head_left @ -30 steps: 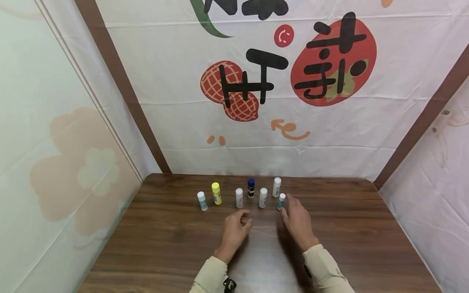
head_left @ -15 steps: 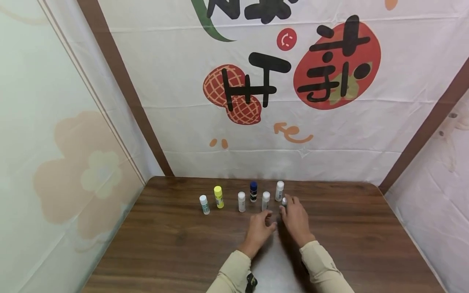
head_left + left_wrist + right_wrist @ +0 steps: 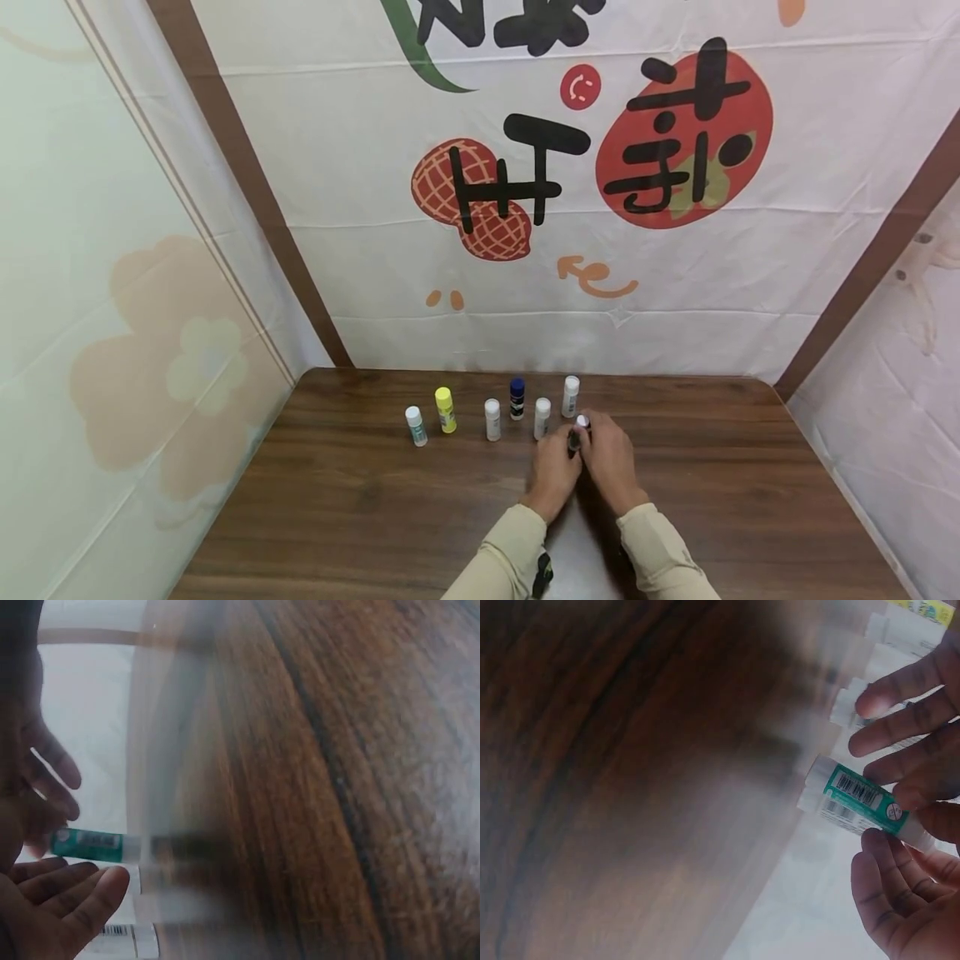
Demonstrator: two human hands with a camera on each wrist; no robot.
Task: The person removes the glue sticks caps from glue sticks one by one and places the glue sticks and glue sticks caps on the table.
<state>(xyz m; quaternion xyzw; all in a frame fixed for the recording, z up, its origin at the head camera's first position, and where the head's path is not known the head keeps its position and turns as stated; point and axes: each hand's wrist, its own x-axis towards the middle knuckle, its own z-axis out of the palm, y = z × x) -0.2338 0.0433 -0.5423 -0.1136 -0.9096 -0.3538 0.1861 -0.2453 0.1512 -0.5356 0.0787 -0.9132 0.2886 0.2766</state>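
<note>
Both hands meet at a small green-labelled glue stick [image 3: 864,796] with a white cap [image 3: 582,422]. My right hand [image 3: 611,458] pinches it near the cap end. From the left side, my left hand [image 3: 553,471] grips it with the fingertips, its other fingers spread out straighter in the right wrist view. The barcode on the label faces the right wrist camera; the left wrist view shows the glue stick [image 3: 88,844] between the two hands, cap end covered by fingers. Just behind the hands stand two white glue sticks, a nearer one [image 3: 542,419] and a farther one [image 3: 572,397].
Farther left on the wooden table [image 3: 360,517] stand another white glue stick [image 3: 492,420], a dark blue one [image 3: 517,399], a yellow one [image 3: 446,409] and a small teal-labelled one [image 3: 416,426]. A printed cloth wall [image 3: 360,275] rises behind the table's back edge.
My left hand has moved right, from in front of the white glue sticks to the green-labelled glue stick. My right hand has taken hold of that stick, which now tilts between both hands.
</note>
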